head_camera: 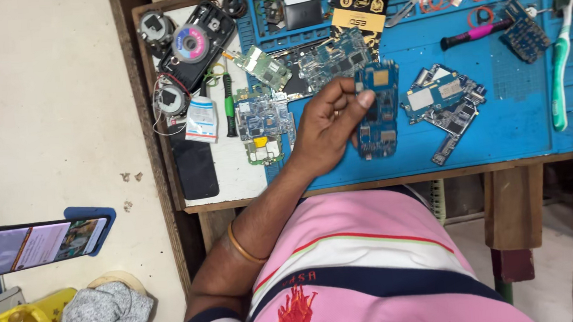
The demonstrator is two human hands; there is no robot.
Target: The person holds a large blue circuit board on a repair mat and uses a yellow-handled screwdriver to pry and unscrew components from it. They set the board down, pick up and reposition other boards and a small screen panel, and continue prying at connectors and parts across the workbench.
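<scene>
Pink striped shirt (374, 256) nearest camera. Right forearm at frame's right edge, right hand out of view. Left hand (327, 124) over blue work mat (519, 118) on desk (230, 171), fingers curled, thumb and fingertips pinched on blue circuit board (378, 111), its lower end just above mat's near edge. Other circuit boards (445, 103) just right; green board stack (263, 122) left. Beyond: pink-handled screwdriver (476, 33), green toothbrush (559, 54), black-and-gold packet (361, 4).

Left hand (329, 121) curls over a blue circuit board (377, 111) on the blue mat (512, 118), thumb on its left edge. More boards (445, 106) lie right of it; green toothbrush (559, 54) far right.
</scene>
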